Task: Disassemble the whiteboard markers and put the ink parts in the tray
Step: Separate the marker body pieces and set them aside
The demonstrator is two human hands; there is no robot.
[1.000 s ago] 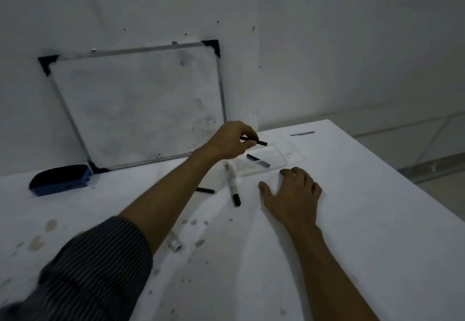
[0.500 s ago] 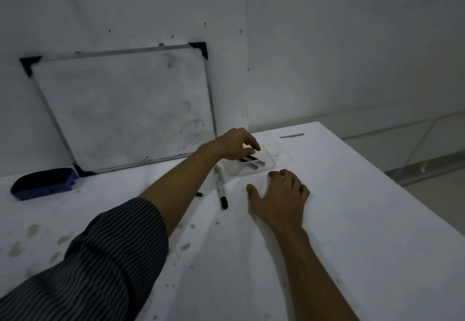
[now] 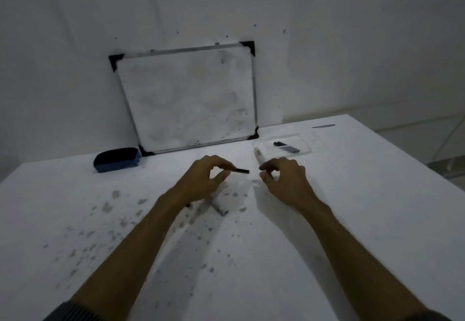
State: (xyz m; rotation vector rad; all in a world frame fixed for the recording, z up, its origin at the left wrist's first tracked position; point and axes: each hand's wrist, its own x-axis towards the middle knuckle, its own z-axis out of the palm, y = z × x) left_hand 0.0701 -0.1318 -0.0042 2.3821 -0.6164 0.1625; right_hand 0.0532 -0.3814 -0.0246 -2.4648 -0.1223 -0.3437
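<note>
Left hand pinching slim black cylindrical marker piece, right hand fingers curled apart, empty, clear flat plastic tray far right

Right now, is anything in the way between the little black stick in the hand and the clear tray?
Partly. The white marker lies on the table between the black piece in the left hand and the tray. The right hand hovers nearby too. Lifting over them looks easy.

Dim room, flat grey light. White wall with dark specks fills 12 o'clock. White table, ink-stained toward 9 o'clock. Whiteboard leans on wall at 12; blue eraser at 10. Floor strip at 3.
</note>
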